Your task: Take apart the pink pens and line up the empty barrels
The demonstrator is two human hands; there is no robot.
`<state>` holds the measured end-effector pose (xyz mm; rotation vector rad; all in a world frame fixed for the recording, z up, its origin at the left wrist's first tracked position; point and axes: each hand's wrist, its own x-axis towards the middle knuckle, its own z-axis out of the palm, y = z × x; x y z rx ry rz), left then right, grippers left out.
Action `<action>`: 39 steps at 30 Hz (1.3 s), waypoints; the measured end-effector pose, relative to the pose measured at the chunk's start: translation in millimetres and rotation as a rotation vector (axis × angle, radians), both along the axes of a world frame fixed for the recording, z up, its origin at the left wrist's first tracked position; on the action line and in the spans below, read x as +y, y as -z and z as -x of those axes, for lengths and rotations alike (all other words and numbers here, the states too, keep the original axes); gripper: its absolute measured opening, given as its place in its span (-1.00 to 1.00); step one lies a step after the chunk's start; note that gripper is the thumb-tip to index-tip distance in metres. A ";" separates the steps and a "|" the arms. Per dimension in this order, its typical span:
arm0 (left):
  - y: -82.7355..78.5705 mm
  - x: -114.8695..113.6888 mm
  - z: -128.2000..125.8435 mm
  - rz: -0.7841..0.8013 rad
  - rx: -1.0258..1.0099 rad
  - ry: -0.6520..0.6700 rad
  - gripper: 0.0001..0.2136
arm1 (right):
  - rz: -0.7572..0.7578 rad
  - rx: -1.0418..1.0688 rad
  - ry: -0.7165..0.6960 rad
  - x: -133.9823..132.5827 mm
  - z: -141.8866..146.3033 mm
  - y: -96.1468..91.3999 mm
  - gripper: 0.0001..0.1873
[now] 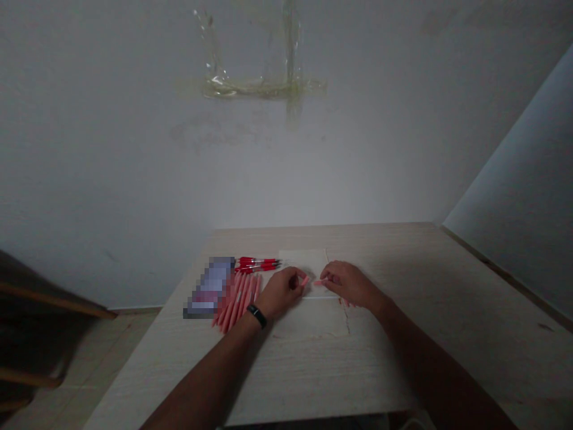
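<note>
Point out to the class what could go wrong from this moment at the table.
The small pink pieces pinched by the left hand and right hand look tiny, so they could slip and be hard to find on the pale table. The loose pink tubes lie just beside the left hand, so a careless move might scatter them.

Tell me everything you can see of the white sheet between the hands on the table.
The white sheet looks like plain paper or a paper napkin: thin, roughly square and unmarked. It lies flat on the pale wood-grain table, toward the far edge, just to the right of the red pens. The left hand and right hand are over its near part and hide some of it. Whether either hand touches it cannot be told.
</note>
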<state>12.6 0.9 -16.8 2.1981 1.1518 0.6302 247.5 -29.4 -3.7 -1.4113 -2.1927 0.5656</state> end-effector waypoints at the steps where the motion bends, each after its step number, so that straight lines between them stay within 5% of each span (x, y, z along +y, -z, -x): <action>1: -1.2 -0.9 -1.1 -0.002 -0.015 0.024 -0.78 | -0.032 0.014 -0.002 0.1 3.0 0.9 -0.81; 7: -8.7 -5.6 -4.4 -0.024 -0.095 0.126 -0.79 | 0.047 0.120 0.066 0.6 18.7 12.2 -0.83; 14: -8.1 -2.2 -2.6 0.051 -0.331 0.016 -0.77 | 0.178 0.360 0.149 4.9 23.9 20.9 -0.70; 25: -7.8 -3.0 -3.6 0.018 -0.414 0.022 -0.78 | 0.362 0.718 -0.021 7.0 31.3 40.0 -0.70; 39: -6.1 -2.3 -3.0 -0.040 -0.320 0.040 -0.81 | 0.319 0.662 -0.004 10.1 27.1 38.6 -0.72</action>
